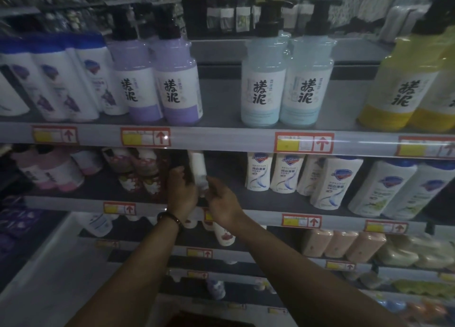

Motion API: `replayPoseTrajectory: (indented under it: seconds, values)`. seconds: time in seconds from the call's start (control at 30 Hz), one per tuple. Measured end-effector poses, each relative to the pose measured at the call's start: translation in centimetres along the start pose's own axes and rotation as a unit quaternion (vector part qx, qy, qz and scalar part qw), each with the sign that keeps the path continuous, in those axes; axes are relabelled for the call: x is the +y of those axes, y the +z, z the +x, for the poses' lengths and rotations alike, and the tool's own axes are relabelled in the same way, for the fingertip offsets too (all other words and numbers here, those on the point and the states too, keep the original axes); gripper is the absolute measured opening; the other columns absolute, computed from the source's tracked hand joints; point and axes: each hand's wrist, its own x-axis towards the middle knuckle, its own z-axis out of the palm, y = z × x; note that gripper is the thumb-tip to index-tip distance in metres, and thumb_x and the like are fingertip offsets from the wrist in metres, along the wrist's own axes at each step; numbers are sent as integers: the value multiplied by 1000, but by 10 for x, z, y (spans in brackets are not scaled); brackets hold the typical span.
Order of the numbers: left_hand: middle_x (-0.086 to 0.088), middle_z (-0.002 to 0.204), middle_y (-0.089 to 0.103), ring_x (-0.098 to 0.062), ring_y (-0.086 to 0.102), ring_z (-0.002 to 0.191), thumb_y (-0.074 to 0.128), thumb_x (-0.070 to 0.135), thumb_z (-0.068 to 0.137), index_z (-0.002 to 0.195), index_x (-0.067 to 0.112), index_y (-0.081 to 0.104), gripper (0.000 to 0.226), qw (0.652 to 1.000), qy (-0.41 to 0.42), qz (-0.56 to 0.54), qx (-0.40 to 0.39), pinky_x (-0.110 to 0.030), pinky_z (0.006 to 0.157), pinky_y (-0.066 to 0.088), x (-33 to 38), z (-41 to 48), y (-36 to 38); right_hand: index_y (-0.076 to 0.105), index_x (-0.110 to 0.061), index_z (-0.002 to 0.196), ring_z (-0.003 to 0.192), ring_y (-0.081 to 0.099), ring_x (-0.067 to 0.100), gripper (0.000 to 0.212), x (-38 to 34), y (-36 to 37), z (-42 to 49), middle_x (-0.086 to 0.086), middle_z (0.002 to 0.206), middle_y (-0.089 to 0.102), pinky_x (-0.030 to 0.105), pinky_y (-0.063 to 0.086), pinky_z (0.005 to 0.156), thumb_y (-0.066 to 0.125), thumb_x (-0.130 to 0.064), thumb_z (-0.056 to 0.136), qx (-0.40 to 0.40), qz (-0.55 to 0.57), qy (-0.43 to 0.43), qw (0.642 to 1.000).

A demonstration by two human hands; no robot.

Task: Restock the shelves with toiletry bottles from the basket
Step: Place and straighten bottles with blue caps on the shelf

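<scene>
A slim white bottle stands upright in a gap on the second shelf. My left hand holds its left side with curled fingers. At the bottle's lower right, my right hand pinches it near the base. The bottle's top reaches up to the shelf rail above. The basket is mostly out of view; a dark red shape shows at the bottom edge.
Dark red floral bottles stand just left of the gap, white Safeguard bottles to the right. Large pump bottles in purple, light blue and yellow fill the top shelf. Lower shelves hold more white and peach bottles.
</scene>
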Motion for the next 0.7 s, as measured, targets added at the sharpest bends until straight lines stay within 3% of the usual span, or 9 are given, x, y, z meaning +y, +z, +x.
replayPoseTrajectory:
  seconds: [0.13, 0.23, 0.43, 0.57, 0.7]
  values:
    - [-10, 137, 63, -31, 63, 125, 64, 13, 97, 141, 21, 51, 46, 998, -20, -3, -55, -55, 104, 55, -11, 22, 1, 44, -27, 159, 124, 64, 22, 48, -6, 7, 1, 9, 148, 59, 42, 54, 107, 48, -30, 111, -31, 10, 9, 999]
    - [-9, 140, 62, -33, 62, 128, 66, 18, 96, 143, 27, 49, 51, 996, -39, -4, -79, -60, 107, 53, -20, 34, 4, 38, -28, 162, 132, 60, 27, 51, -10, 11, 3, 12, 154, 55, 45, 49, 114, 45, -33, 112, -40, 18, 29, 999]
    - [-14, 143, 59, -36, 59, 133, 62, 16, 102, 151, 25, 45, 52, 993, -27, -24, -114, -62, 111, 49, -21, 34, 3, 36, -30, 163, 133, 60, 27, 65, -12, 17, 1, 13, 154, 54, 49, 49, 114, 39, -54, 104, -41, 45, 41, 997]
    - [-10, 144, 60, -33, 59, 132, 61, 19, 103, 151, 29, 45, 51, 992, -33, -25, -118, -60, 111, 50, -17, 30, 2, 35, -29, 164, 135, 58, 27, 66, -9, 19, -1, 12, 157, 52, 49, 49, 115, 39, -53, 103, -33, 56, 37, 997]
    - [-4, 139, 62, -27, 61, 130, 60, 29, 100, 143, 34, 51, 45, 993, -20, -15, -116, -57, 111, 50, -19, 32, 3, 48, -22, 154, 130, 62, 30, 70, -6, 17, -1, 13, 146, 61, 52, 51, 112, 39, -61, 96, -5, 47, 25, 999]
